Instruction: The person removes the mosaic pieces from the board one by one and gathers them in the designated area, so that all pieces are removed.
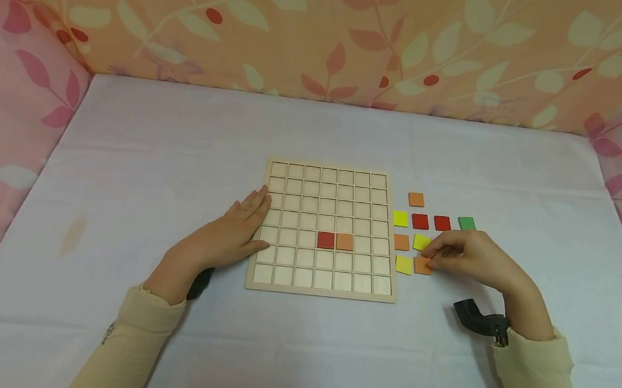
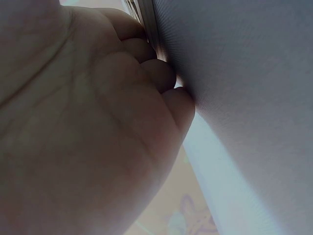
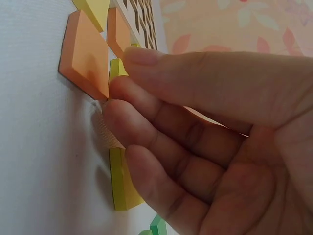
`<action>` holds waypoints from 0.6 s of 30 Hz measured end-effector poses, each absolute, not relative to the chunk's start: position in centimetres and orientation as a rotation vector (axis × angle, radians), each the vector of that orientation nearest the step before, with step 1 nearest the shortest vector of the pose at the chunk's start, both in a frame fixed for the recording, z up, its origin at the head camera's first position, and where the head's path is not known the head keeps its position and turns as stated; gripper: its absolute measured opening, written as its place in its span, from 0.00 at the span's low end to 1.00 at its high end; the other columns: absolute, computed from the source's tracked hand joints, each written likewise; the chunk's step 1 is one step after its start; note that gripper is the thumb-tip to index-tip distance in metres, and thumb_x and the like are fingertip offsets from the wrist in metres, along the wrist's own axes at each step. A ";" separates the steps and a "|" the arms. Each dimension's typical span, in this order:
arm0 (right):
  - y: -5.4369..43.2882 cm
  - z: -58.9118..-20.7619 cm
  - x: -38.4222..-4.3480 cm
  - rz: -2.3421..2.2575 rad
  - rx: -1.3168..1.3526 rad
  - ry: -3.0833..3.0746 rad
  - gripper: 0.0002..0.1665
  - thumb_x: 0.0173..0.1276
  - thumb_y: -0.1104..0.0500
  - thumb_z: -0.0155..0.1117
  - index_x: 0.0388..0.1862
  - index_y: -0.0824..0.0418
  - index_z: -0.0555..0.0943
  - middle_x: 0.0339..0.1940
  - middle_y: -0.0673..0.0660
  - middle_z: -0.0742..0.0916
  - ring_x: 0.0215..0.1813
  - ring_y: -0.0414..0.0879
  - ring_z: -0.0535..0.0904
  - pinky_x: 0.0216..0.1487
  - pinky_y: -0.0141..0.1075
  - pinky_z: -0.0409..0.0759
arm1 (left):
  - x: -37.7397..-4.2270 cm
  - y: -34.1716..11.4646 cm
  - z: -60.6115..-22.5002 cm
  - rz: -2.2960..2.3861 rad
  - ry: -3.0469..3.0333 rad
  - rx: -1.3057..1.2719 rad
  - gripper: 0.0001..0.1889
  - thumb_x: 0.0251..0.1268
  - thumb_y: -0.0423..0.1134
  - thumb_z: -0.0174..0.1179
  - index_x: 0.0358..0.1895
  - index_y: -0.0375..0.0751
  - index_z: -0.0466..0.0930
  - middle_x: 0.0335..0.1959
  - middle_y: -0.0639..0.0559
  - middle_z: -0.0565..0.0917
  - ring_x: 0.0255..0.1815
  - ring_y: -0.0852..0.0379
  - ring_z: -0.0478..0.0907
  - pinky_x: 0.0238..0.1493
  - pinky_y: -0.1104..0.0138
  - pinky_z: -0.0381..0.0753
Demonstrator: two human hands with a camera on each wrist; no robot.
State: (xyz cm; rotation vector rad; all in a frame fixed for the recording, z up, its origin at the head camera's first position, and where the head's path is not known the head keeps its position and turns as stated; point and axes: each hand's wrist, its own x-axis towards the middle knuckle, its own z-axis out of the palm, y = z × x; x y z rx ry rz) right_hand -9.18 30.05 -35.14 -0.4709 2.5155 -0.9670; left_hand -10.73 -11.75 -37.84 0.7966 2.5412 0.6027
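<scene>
A wooden grid board [image 1: 319, 293] lies on the white cloth, a red tile [image 1: 325, 240] and an orange tile [image 1: 344, 242] side by side in its cells. My left hand [image 1: 238, 227] rests along the board's left edge, fingers straight and thumb out at the rim. To the right of the board, my right hand [image 1: 471, 257] hovers low over loose tiles with loosely bent fingers. Its fingertips are right by an orange tile [image 3: 84, 54] lying on the cloth. In the right wrist view nothing shows between thumb and fingers, and a yellow tile [image 3: 124, 181] lies partly hidden behind them.
More loose tiles lie by the board's right side: yellow [image 1: 403, 265], orange [image 1: 416, 199], red [image 1: 442, 223] and green [image 1: 466, 223]. A patterned orange cloth [image 1: 329, 30] stands behind the table, pink cloth [image 1: 2, 120] at the sides. Black wrist mounts [image 1: 479, 320] sit below the hands.
</scene>
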 end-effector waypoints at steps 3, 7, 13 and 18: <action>30.1 -35.2 -9.2 -0.971 -0.454 2.510 0.08 0.57 0.67 0.69 0.36 0.60 0.86 0.34 0.50 0.87 0.35 0.38 0.82 0.37 0.29 0.78 | -10.7 -11.8 -37.9 0.602 2.541 0.793 0.42 0.70 0.43 0.54 0.72 0.27 0.37 0.75 0.36 0.34 0.75 0.42 0.32 0.71 0.47 0.41; 30.1 -35.3 -9.2 -0.961 -0.434 2.508 0.07 0.57 0.67 0.69 0.37 0.61 0.86 0.35 0.51 0.87 0.35 0.38 0.81 0.37 0.29 0.78 | -10.7 -11.8 -37.9 0.604 2.540 0.796 0.42 0.70 0.43 0.54 0.72 0.27 0.36 0.75 0.36 0.34 0.75 0.42 0.32 0.71 0.47 0.40; 29.5 -35.1 -9.0 -0.977 -0.457 2.512 0.08 0.56 0.66 0.71 0.36 0.61 0.85 0.35 0.51 0.87 0.35 0.40 0.81 0.38 0.29 0.79 | -10.7 -11.7 -37.8 0.608 2.540 0.797 0.42 0.70 0.42 0.54 0.72 0.26 0.37 0.75 0.36 0.34 0.75 0.42 0.32 0.71 0.47 0.40; 29.0 -35.5 -9.1 -0.932 -0.537 2.546 0.09 0.54 0.67 0.72 0.35 0.59 0.85 0.35 0.48 0.87 0.35 0.39 0.80 0.39 0.30 0.79 | -10.6 -11.8 -37.8 0.613 2.540 0.796 0.42 0.70 0.42 0.54 0.73 0.26 0.37 0.75 0.36 0.34 0.75 0.42 0.32 0.71 0.47 0.40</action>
